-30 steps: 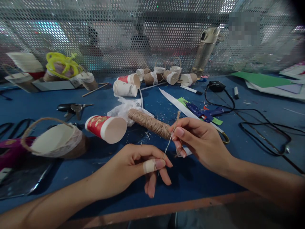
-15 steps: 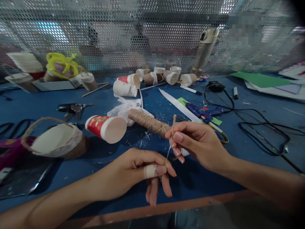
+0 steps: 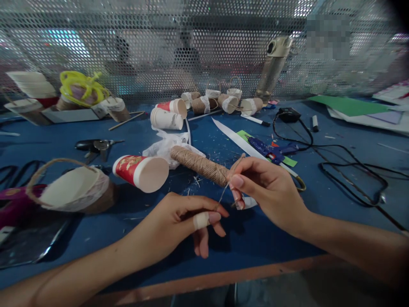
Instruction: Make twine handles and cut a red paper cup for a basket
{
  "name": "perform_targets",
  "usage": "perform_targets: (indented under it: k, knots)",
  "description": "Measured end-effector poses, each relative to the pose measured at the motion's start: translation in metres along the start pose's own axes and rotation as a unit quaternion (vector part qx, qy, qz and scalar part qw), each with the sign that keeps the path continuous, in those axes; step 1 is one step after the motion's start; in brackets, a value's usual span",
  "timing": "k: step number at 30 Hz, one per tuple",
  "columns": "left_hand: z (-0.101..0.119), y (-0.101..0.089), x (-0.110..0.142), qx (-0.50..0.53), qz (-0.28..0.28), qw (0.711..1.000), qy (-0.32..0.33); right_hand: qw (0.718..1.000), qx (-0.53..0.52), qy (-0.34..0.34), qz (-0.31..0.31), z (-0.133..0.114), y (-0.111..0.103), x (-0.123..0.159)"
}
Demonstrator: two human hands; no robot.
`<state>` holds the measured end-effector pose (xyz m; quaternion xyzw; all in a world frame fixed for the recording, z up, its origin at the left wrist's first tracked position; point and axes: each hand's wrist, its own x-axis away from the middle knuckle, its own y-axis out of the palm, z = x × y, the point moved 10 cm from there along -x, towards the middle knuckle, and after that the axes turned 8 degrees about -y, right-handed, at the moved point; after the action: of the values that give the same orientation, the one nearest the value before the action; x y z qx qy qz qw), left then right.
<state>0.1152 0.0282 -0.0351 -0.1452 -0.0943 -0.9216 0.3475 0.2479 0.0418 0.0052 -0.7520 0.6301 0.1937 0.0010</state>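
A thin length of twine (image 3: 223,192) runs taut between my two hands. My left hand (image 3: 188,217), with a strip of tape around its thumb, pinches the lower end between thumb and forefinger. Above it and to the right, my right hand (image 3: 265,187) pinches the upper part, and a short stub pokes up past the fingers. Just behind the fingers lies a roll of brown twine (image 3: 200,164), its near end partly hidden by my right hand. A red and white paper cup (image 3: 140,172) rests on its side beyond my left hand.
A cup basket with a twine handle (image 3: 78,189) stands left. Several small baskets (image 3: 228,102) and stacked paper cups (image 3: 166,118) sit farther back. A blue glue gun (image 3: 271,149) with its black cord lies right. A bottle (image 3: 275,64) leans against the mesh panel (image 3: 143,51).
My left hand has shifted slightly up and left, its lower fingers curling in more. The twine's stub at my right hand now tilts to the right instead of standing upright.
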Motion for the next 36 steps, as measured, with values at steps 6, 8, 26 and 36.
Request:
perform_targets:
  k: [6, 8, 26, 36]
  knots:
    - [0.003, 0.009, 0.001, 0.007, -0.038, 0.999, -0.010, 1.000, 0.007, -0.003, -0.004, -0.002, 0.001, 0.000]
    - [0.003, 0.010, 0.001, 0.019, -0.048, 0.999, -0.010, 1.000, 0.000, 0.004, -0.003, -0.002, 0.001, 0.000]
    - [0.000, 0.011, 0.000, 0.053, -0.044, 0.997, -0.029, 0.999, -0.033, 0.028, -0.006, 0.007, -0.001, 0.002]
    - [0.012, -0.007, 0.003, -0.082, 0.069, 0.994, 0.016, 0.999, 0.047, 0.012, 0.016, -0.001, -0.003, 0.001]
